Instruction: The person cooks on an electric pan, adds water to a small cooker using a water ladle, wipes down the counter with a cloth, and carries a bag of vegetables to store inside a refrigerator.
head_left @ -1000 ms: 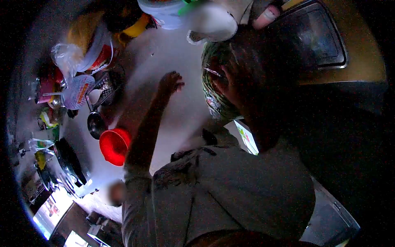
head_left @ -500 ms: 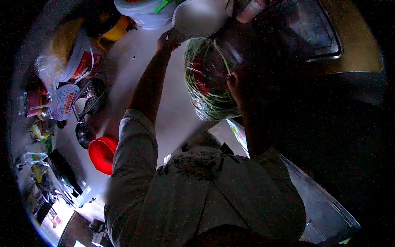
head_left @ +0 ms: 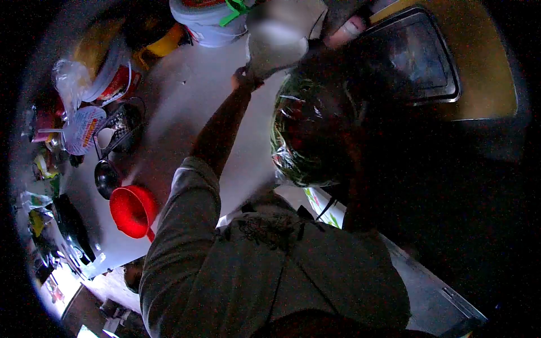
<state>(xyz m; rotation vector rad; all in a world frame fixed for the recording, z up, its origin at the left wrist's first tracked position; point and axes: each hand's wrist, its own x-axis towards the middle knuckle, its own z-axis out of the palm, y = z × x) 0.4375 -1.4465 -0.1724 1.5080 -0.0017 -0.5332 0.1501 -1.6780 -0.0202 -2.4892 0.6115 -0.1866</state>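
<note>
While the left hand [head_left: 245,80] reached across the table [head_left: 203,67] to the lower edge of a pale item [head_left: 276,53], the right hand [head_left: 355,143] was in deep shadow at the right side of a plastic-wrapped green bundle [head_left: 304,129]. The left fingers met the pale item's edge, but whether that grip had closed on it could not be made out; the right grip was too dark to read. The bundle was near the table's close edge — whether resting there or held just above was unclear. A white bucket [head_left: 217,27] stood just left of the pale item, and a red utensil [head_left: 132,211] lay beside the left sleeve [head_left: 186,208]. In my judgement, good handling called for the right palm to support the bundle from beneath, so that its slick outside did not slide, and for the left fingers to take the pale item firmly — one on each face of its edge — clear of the bucket.
</note>
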